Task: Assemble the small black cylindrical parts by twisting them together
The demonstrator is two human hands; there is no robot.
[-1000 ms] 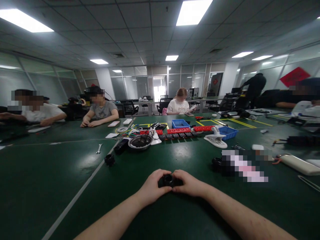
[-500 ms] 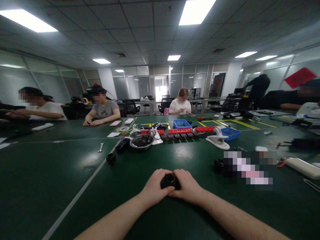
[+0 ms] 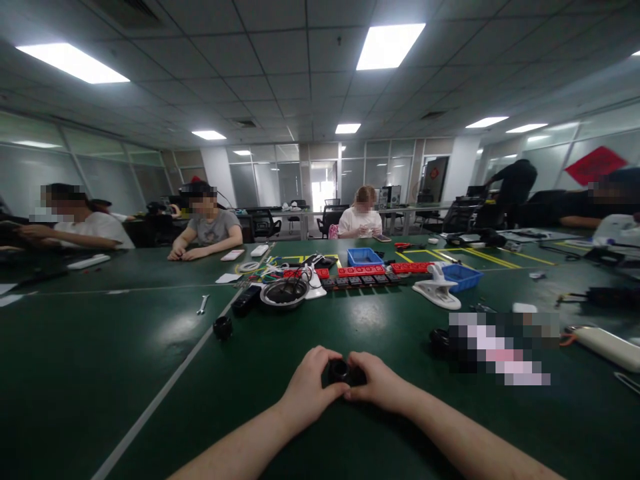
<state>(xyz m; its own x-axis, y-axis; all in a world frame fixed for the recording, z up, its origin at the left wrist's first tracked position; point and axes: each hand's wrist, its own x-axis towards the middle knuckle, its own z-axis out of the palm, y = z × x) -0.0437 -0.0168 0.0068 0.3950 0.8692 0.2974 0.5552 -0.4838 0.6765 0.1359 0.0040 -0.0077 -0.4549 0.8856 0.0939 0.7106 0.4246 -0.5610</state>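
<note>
Between my two hands is a small black cylindrical part (image 3: 340, 370) with a round opening facing up, close above or on the green tabletop. My left hand (image 3: 311, 383) curls round its left side, thumb in front and fingers behind. From the other side, my right hand (image 3: 376, 381) grips the same part, its thumb meeting the left thumb at the front. The fingers hide much of the part's sides. A similar black ribbed part (image 3: 223, 327) stands on the table to the left, apart from my hands.
A round metal dish (image 3: 284, 292), a black device (image 3: 246, 300), red strips (image 3: 361, 271), a blue tray (image 3: 364, 257) and a white clamp (image 3: 438, 291) lie ahead. A wrench (image 3: 203, 305) lies left. On the right is a cream-coloured device (image 3: 607, 348). Several people sit around the table.
The view has tipped up slightly, so things sit lower in the picture. My right hand's fingers have shifted a little away from the left hand's at the back; both still hold the part.
</note>
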